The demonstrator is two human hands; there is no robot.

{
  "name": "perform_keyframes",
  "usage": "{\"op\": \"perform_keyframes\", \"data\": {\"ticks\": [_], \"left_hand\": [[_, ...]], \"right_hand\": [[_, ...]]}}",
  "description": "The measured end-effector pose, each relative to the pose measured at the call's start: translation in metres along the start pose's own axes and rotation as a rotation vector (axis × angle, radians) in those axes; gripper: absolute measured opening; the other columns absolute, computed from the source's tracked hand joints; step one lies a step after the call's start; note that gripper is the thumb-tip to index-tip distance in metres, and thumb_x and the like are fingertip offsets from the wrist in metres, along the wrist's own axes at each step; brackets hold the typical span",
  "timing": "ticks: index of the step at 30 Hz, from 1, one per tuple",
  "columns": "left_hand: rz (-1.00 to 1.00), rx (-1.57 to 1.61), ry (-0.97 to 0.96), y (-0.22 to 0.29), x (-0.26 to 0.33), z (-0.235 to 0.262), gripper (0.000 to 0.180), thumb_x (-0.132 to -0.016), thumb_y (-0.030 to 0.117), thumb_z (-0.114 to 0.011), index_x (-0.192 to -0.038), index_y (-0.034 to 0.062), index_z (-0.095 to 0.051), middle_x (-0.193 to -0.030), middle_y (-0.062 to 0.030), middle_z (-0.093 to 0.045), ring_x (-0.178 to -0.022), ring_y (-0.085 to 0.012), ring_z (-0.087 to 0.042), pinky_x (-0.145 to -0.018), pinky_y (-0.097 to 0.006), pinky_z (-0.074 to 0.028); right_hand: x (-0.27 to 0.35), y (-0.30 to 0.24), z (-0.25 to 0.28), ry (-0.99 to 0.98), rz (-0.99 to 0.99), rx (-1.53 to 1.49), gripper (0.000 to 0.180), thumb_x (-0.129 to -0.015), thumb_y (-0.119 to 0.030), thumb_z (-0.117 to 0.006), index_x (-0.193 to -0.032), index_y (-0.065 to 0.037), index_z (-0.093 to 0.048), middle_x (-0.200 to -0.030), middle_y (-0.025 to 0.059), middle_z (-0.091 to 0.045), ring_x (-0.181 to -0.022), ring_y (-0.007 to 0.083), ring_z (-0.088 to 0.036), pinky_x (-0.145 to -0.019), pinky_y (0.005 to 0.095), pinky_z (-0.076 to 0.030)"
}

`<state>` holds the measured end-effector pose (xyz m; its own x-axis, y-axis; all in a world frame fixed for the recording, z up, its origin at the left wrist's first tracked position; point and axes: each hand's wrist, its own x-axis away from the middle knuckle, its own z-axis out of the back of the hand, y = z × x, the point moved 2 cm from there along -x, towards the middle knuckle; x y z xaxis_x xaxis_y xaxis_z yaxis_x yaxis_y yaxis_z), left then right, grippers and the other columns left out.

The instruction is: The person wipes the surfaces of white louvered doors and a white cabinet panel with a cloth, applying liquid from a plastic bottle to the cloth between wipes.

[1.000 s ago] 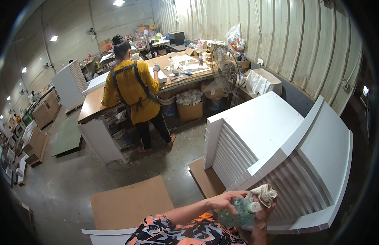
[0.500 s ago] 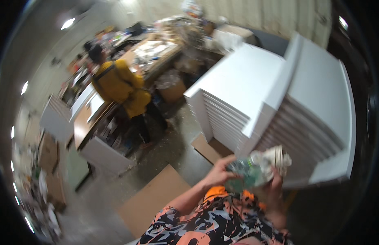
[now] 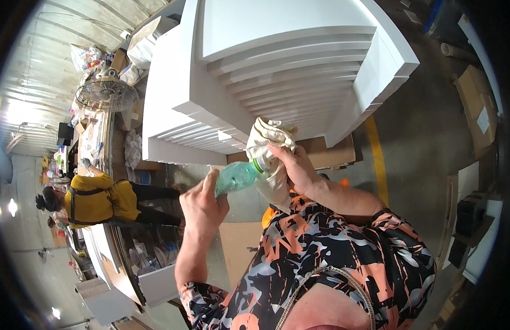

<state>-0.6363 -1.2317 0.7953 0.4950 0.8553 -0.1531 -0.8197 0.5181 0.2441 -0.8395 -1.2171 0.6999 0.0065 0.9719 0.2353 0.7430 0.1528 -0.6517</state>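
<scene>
Bottle, green and tilted, is held up before the person's chest: I see the left hand curled closed around its base, then a crumpled cloth by its neck, clasped in the right hand.

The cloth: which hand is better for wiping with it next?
Probably the right hand: it has the cloth bunched in its grip, while the left hand is busy holding the green bottle.
</scene>
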Motion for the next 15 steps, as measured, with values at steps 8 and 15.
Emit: {"op": "perform_keyframes", "data": {"ticks": [8, 15], "left_hand": [[-0.225, -0.354, 0.084, 0.014, -0.021, 0.023, 0.043, -0.061, -0.002, -0.061, -0.103, -0.0006, -0.055, -0.081, -0.0123, -0.065, -0.07, -0.0279, -0.065, -0.065, -0.036, -0.054], [-0.211, -0.5, 0.043, 0.019, -0.03, 0.034, 0.041, -0.064, -0.002, -0.063, -0.105, -0.0035, -0.058, -0.094, -0.0169, -0.068, -0.087, -0.0297, -0.069, -0.082, -0.04, -0.054]], "right_hand": [[-0.004, 0.002, 0.008, -0.008, -0.03, -0.232, 0.031, -0.091, -0.018, -0.057, -0.118, -0.002, -0.057, -0.106, 0.0058, -0.063, -0.094, 0.0146, -0.061, -0.083, 0.0324, -0.05], [-0.01, -0.002, 0.001, -0.037, -0.04, -0.221, 0.029, -0.093, -0.016, -0.054, -0.118, -0.001, -0.057, -0.107, 0.0065, -0.063, -0.095, 0.0154, -0.061, -0.083, 0.0324, -0.05]]}}
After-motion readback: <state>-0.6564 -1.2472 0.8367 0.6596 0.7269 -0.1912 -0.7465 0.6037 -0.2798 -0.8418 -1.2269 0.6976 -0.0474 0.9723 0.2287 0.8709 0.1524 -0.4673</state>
